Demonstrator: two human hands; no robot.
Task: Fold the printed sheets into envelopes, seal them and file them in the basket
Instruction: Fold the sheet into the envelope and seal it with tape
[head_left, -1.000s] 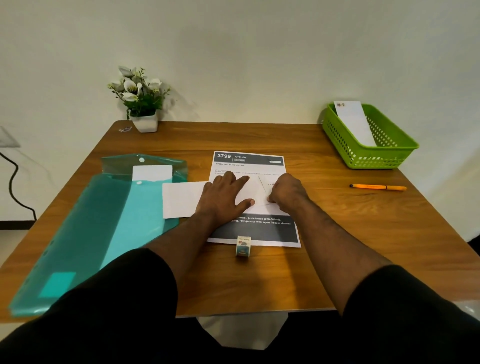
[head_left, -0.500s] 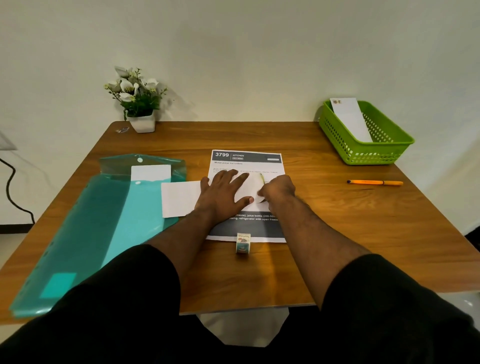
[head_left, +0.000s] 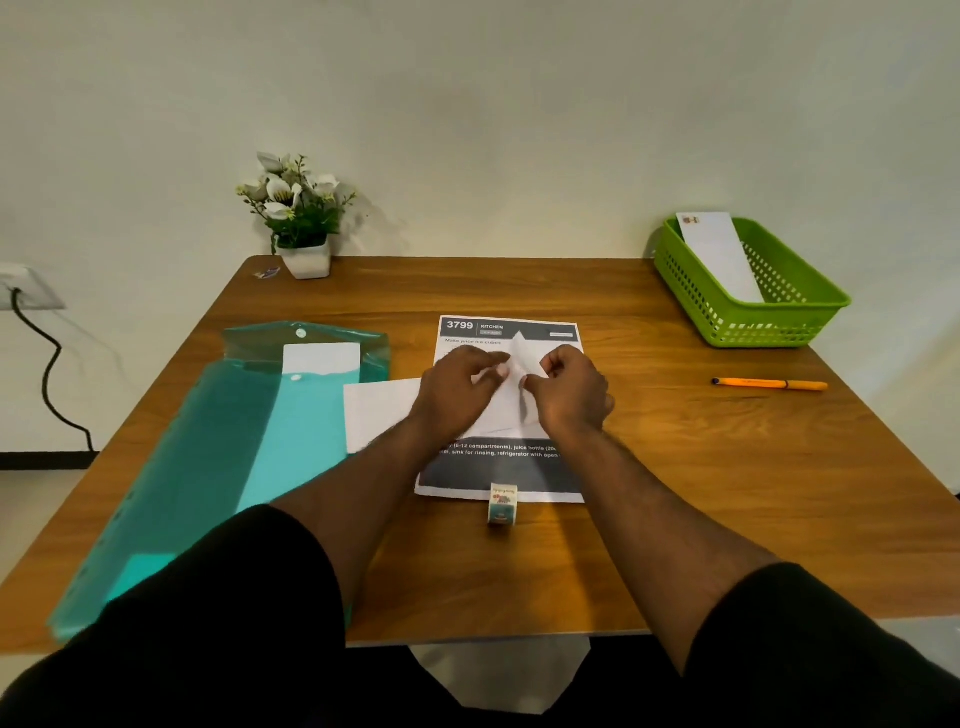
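Above the printed sheet (head_left: 506, 332), the left hand (head_left: 457, 387), flat a moment ago, now pinches the white envelope's (head_left: 511, 410) flap with the right hand (head_left: 574, 389). Folding is underway; sealing is probably next.

A wooden table (head_left: 675, 519) carries a white potted plant (head_left: 304, 223) at its far left corner, a small wrapper (head_left: 267, 272) just left of the pot, an orange pen (head_left: 769, 384) towards its right edge; 1 black cable (head_left: 49, 374) hangs off its left side

We see both hands, left (head_left: 457, 387) and right (head_left: 571, 389), pinching a white folded sheet (head_left: 511, 402) above the printed sheet (head_left: 506, 467) on the desk (head_left: 701, 493).
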